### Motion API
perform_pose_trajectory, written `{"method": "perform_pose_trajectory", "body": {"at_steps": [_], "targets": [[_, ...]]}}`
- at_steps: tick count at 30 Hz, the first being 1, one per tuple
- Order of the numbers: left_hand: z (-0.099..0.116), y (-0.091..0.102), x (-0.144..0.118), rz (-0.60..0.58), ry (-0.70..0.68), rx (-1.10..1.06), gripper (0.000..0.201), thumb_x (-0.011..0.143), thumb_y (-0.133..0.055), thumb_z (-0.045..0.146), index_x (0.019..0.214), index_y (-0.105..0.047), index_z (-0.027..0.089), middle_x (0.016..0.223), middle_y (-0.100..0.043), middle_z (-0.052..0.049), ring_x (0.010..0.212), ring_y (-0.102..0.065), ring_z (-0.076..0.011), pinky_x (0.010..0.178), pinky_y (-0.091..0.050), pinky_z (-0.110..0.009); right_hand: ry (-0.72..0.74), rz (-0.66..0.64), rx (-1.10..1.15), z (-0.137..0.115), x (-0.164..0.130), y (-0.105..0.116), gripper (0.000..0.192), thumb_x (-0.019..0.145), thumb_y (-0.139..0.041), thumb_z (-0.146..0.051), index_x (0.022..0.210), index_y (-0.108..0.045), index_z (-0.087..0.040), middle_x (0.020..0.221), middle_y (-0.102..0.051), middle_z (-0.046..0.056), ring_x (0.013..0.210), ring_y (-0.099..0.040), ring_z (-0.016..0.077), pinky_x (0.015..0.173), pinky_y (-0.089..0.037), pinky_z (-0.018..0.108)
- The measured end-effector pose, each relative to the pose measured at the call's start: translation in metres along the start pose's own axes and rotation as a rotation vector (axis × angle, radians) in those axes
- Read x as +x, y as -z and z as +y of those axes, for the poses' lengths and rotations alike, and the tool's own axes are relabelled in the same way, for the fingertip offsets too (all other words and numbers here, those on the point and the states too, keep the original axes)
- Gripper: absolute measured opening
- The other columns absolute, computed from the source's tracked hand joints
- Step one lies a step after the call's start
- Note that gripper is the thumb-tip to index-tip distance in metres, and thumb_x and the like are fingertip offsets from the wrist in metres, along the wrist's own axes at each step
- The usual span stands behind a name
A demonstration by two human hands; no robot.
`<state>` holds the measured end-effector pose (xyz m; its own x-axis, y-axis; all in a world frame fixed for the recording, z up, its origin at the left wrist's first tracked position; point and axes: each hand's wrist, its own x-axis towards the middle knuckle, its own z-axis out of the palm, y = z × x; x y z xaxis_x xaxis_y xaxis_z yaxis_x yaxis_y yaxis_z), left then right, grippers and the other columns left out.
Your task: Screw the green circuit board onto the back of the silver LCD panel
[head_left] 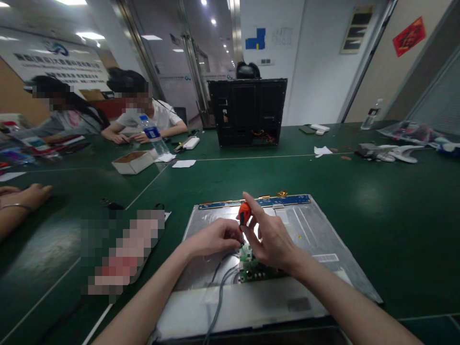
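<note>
My right hand (271,235) grips a small screwdriver (245,213) by its orange and black handle, index finger raised over the top. The screwdriver stands nearly upright, pointing down at a green circuit board (251,270). Beside its lower end, the fingers of my left hand (219,236) are pinched together at the board's upper left edge; what they hold is hidden. The board sits on the silver metal back of a flat display panel (323,235). Grey cables (220,299) run from the board's left side toward me. A blue strip board (291,200) lines the panel's far edge.
Left of the panel lies a blurred-out flat object (125,256) with a white cable. A person's hand (25,199) rests at the far left. Beyond are an open box (133,162), a bottle (153,134) and an upright black monitor housing (247,110). Two people sit behind.
</note>
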<state>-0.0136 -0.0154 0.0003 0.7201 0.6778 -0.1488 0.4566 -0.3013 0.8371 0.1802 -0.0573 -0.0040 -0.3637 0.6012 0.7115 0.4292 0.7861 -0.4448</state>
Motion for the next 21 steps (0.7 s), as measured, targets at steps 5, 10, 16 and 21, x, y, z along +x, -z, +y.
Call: {"method": "perform_pose_trajectory", "body": {"at_steps": [5, 10, 16, 21], "targets": [[0.0003, -0.0009, -0.0006, 0.01, -0.006, -0.01, 0.006, 0.074, -0.066, 0.017, 0.069, -0.066, 0.015, 0.062, -0.057, 0.004, 0.059, -0.049, -0.0121, 0.059, -0.039, -0.023, -0.02, -0.006, 0.035, -0.0009, 0.0004, 0.0009, 0.067, 0.091, -0.045, -0.015, 0.152, -0.019, -0.016, 0.08, -0.066, 0.003, 0.044, -0.043, 0.0086, 0.044, -0.037, 0.024], [0.0007, -0.0009, -0.0003, 0.006, -0.021, -0.017, 0.006, 0.074, -0.067, 0.017, 0.069, -0.066, 0.015, 0.063, -0.057, 0.003, 0.058, -0.049, -0.0118, 0.058, -0.039, -0.023, -0.009, 0.012, 0.042, -0.0013, 0.0012, 0.0012, 0.065, 0.091, -0.045, -0.016, 0.151, -0.021, -0.016, 0.079, -0.066, 0.003, 0.044, -0.045, 0.0089, 0.043, -0.035, 0.023], [0.0011, -0.001, -0.0007, -0.012, -0.004, -0.026, 0.007, 0.076, -0.066, 0.019, 0.07, -0.065, 0.015, 0.066, -0.058, 0.003, 0.061, -0.051, -0.013, 0.059, -0.039, -0.023, 0.005, 0.009, 0.018, -0.0017, 0.0018, 0.0015, 0.063, 0.092, -0.045, -0.016, 0.151, -0.023, -0.017, 0.081, -0.065, 0.003, 0.046, -0.047, 0.0102, 0.045, -0.042, 0.025], [0.004, -0.0007, -0.0025, 0.003, 0.007, 0.019, 0.008, 0.078, -0.065, 0.019, 0.071, -0.066, 0.016, 0.066, -0.059, 0.002, 0.064, -0.052, -0.0139, 0.061, -0.04, -0.024, 0.034, 0.04, -0.019, -0.0013, 0.0031, 0.0005, 0.061, 0.094, -0.045, -0.019, 0.151, -0.022, -0.022, 0.086, -0.066, 0.003, 0.056, -0.057, 0.0134, 0.053, -0.05, 0.027]]}}
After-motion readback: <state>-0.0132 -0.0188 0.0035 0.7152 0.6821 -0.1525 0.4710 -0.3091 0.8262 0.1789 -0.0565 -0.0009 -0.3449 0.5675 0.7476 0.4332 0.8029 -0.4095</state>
